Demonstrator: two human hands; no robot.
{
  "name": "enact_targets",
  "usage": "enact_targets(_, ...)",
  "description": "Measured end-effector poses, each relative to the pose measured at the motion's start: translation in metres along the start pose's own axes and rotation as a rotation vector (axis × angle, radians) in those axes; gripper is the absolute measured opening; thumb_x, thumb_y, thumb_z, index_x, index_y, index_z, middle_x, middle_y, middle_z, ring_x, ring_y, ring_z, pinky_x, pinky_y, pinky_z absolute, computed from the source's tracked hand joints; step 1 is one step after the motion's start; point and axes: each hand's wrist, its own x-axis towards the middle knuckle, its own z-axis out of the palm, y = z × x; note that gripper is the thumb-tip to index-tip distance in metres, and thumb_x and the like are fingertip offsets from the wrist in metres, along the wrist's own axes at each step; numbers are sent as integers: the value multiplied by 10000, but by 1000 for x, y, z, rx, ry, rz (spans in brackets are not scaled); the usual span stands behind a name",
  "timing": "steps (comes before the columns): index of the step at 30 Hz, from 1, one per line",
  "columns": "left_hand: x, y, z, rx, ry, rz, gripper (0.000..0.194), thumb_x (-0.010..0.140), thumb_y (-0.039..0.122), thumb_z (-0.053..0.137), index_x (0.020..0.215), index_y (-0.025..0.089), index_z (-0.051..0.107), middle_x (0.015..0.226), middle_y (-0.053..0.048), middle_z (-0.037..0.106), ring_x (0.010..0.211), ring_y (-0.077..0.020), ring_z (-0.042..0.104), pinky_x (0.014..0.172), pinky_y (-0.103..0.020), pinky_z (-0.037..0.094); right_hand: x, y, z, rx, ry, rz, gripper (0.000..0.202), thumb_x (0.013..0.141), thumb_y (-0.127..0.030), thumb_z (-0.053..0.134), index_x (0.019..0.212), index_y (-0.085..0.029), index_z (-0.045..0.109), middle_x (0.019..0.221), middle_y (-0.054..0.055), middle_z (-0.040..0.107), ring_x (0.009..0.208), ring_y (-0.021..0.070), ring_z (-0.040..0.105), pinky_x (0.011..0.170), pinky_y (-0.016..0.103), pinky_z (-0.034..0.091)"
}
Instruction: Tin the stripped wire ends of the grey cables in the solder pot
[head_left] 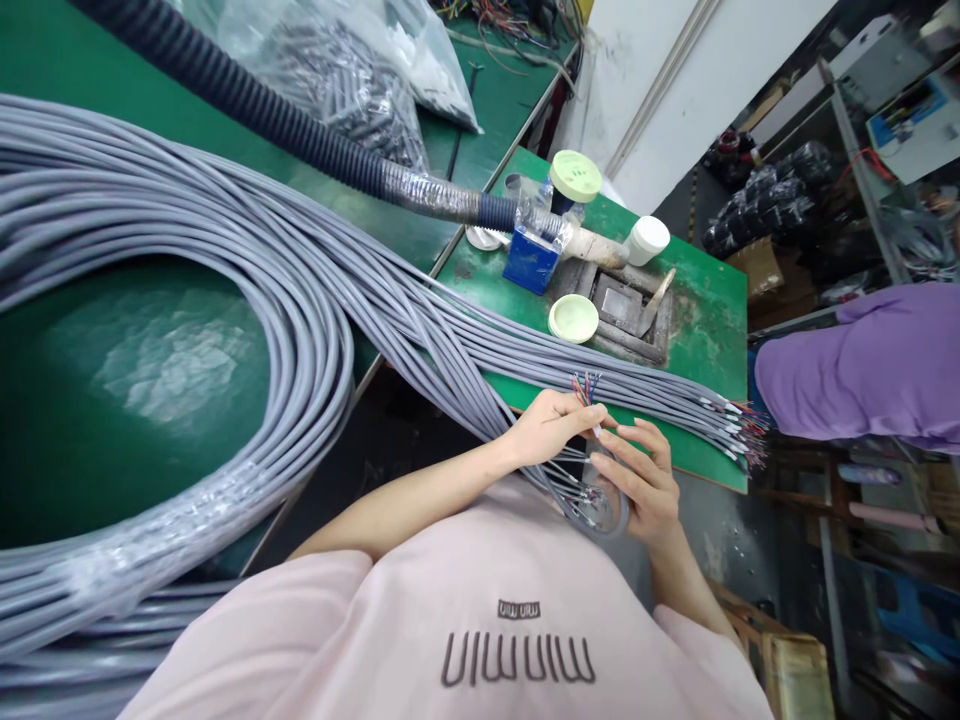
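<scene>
My left hand (555, 425) pinches the end of a grey cable, from which thin coloured wires (584, 388) fan out. Just below the wires a small white piece shows at the fingertips. My right hand (641, 478) curls round the same grey cable (619, 515), which bends in a loop beneath it; the thumb is partly hidden. Other stripped cable ends (581, 490) hang close to my shirt, under the hands. Beyond my hands, a bundle of grey cables (540, 350) lies across the green bench, its bared wire ends (750, 432) at the right edge.
A large grey cable coil (315, 300) covers the left table. A black ribbed hose (300, 135) reaches a blue box (531, 262). Nearby stand a square metal pot (621, 300) with a scraper, and several round tubs or lids (574, 318). A person in purple (862, 365) is at right.
</scene>
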Motion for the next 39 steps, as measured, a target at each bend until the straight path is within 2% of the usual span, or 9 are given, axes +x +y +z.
enact_targets(15,0,-2,3,-107,13,-128,499,768,566,650,674,86,747,760,-113,742,662,-161,638,672,-262,496,-7,-3,3,-33,18,34,464,832,-197,646,1267,-353,604,1222,4,694,1156,240,582,1027,532,455)
enact_targets(20,0,-1,3,-111,7,-131,488,769,559,653,771,85,771,749,-102,739,637,-144,615,656,-251,479,-7,-4,3,-49,25,28,480,813,-188,667,1260,-352,608,1215,2,698,1152,243,580,1018,530,460)
enact_targets(25,1,-3,3,-106,-7,-119,475,793,541,644,725,86,763,784,-107,745,635,-126,603,647,-235,466,-7,-4,3,-80,18,26,469,821,-188,656,1252,-368,609,1209,-8,700,1153,238,580,1020,516,459)
enact_targets(28,2,-5,3,-108,26,-119,446,774,517,680,673,88,744,791,-104,740,650,-119,599,647,-226,466,-9,-4,4,-93,19,27,458,823,-191,653,1246,-360,612,1220,-1,694,1155,237,580,1030,515,450)
enact_targets(34,5,-10,4,-261,124,-127,346,765,448,718,863,117,743,674,-17,663,545,-64,544,572,-191,453,-12,-6,4,-115,15,58,444,832,-204,646,1251,-347,606,1246,10,677,1167,236,573,1049,513,433)
enact_targets(39,6,-8,5,-388,226,-149,286,726,383,766,827,120,718,712,-6,664,523,-56,570,543,-183,488,-11,-10,6,-111,19,63,463,813,-182,664,1244,-343,609,1243,13,677,1150,239,577,1034,509,449)
